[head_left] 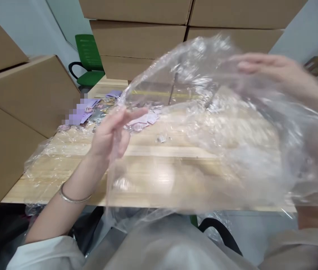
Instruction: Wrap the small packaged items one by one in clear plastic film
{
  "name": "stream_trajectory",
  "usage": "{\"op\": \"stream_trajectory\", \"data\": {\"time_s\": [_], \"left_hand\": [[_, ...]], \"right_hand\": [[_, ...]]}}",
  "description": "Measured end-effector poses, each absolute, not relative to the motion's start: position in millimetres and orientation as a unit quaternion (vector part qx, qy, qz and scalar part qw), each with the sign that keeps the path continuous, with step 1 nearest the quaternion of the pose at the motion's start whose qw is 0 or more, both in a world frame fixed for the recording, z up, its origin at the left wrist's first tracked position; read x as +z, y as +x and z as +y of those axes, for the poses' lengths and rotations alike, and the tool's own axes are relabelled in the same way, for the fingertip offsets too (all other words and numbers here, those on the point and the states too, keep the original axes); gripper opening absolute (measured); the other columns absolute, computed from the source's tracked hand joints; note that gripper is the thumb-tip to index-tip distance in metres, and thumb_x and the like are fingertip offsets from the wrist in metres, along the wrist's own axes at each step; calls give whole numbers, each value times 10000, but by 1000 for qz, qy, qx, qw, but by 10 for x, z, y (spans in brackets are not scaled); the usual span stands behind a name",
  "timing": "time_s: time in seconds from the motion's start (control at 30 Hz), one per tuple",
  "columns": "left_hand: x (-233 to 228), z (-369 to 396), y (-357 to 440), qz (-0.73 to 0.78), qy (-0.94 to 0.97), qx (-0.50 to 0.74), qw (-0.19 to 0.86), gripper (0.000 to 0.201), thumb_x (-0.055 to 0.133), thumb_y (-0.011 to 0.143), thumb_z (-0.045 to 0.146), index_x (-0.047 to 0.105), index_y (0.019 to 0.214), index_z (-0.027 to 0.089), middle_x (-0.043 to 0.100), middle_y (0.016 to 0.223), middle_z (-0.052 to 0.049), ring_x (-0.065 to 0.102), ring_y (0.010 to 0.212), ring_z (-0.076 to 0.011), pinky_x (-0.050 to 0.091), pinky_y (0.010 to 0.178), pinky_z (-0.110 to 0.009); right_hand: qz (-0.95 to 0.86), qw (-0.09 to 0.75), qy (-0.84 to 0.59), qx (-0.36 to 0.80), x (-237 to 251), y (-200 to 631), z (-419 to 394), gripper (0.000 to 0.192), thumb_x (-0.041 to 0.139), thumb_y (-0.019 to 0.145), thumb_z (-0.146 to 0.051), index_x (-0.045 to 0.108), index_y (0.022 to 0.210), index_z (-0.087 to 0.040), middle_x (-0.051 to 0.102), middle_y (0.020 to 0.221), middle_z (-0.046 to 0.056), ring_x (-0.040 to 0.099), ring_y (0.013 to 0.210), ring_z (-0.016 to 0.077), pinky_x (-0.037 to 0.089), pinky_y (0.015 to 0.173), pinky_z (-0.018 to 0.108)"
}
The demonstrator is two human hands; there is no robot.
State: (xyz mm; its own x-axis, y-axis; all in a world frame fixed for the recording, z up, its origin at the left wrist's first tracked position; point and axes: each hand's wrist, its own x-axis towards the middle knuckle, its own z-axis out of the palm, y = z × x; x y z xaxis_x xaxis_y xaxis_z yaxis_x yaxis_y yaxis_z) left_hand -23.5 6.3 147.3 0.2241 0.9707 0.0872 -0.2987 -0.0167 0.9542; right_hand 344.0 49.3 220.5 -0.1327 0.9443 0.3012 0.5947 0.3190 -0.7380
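A large, crinkled clear plastic bag [218,123] spreads between my two hands above the wooden table [159,150]. My left hand [112,131], with a bracelet [74,197] on its wrist, grips the bag's left edge, the index finger pointing to the right. At the upper right, my right hand [274,71] is raised and blurred by motion, its fingers closed on the film near the top. The bag's lower part hangs over the table's near edge, in front of my body. Through the film, the tabletop shows hazily.
Purple packets [88,107] and several small wrapped items lie at the table's far left. More clear film [52,161] covers the left side. Big cardboard boxes [144,41] are stacked behind, and others [26,93] stand at left. A green chair [88,56] is beyond.
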Motion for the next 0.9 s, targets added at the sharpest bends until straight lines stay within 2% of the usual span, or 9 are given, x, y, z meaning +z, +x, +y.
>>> {"op": "stream_trajectory", "data": {"time_s": [0.03,0.13,0.27,0.37,0.43,0.53,0.67,0.77,0.9], "left_hand": [[1305,151,-221,383,495,523,579,230,535,923,407,508,815,205,753,959,-22,487,296,-39,294,277,-184],[735,335,-248,562,524,453,451,267,562,904,407,416,767,230,629,595,38,563,373,-122,368,369,-213],[282,269,-435,647,560,379,351,251,527,927,401,460,756,230,479,483,66,577,468,-159,384,477,-240],[256,108,-563,665,620,315,273,300,435,970,442,528,789,221,532,555,20,616,582,-199,439,586,-286],[296,15,-598,676,685,205,180,405,326,1001,437,592,817,194,641,752,-73,663,731,-242,476,705,-335],[353,-69,-589,687,721,8,93,562,211,1012,410,673,861,129,673,1048,-206,692,879,-320,488,787,-413],[443,-68,-570,677,720,-122,92,626,197,1006,419,722,878,103,723,980,-246,699,928,-392,486,786,-459],[571,0,-622,673,717,-149,104,589,275,982,503,726,873,141,743,958,-230,701,939,-392,484,795,-447],[776,181,-768,698,705,-95,89,618,278,959,593,668,1064,125,717,1046,-236,695,927,-378,493,768,-428]], "right_hand": [[-706,359,-569,221,2056,3417,699,240,595,908,-418,741,1070,-318,739,903,-18,712,813,161,548,860,443],[-696,322,-616,182,1433,3409,1176,322,681,856,-364,702,1139,-212,725,859,46,716,807,250,550,827,554],[-727,291,-609,121,912,3480,1234,499,678,812,-208,610,1302,-144,658,1211,165,625,1139,376,442,1009,646],[-748,266,-605,56,960,3355,893,491,575,899,-290,559,1377,-180,565,1378,168,460,1340,411,294,1121,680],[-758,269,-592,49,1002,3112,560,521,516,949,-407,501,1439,-229,515,1449,142,392,1394,412,246,1152,680],[-765,266,-573,124,807,2626,92,634,394,991,-536,299,1560,-273,370,1575,99,249,1476,389,178,1195,660],[-798,146,-556,178,176,2232,-87,772,347,966,-635,76,1604,-296,137,1656,80,43,1507,401,109,1190,672],[-813,115,-548,158,-177,2248,75,816,367,931,-698,113,1597,-303,57,1660,86,-2,1501,428,86,1165,700],[-858,102,-491,107,-285,2397,294,829,377,913,-733,194,1588,-287,50,1659,112,17,1507,408,79,1178,662]]}}
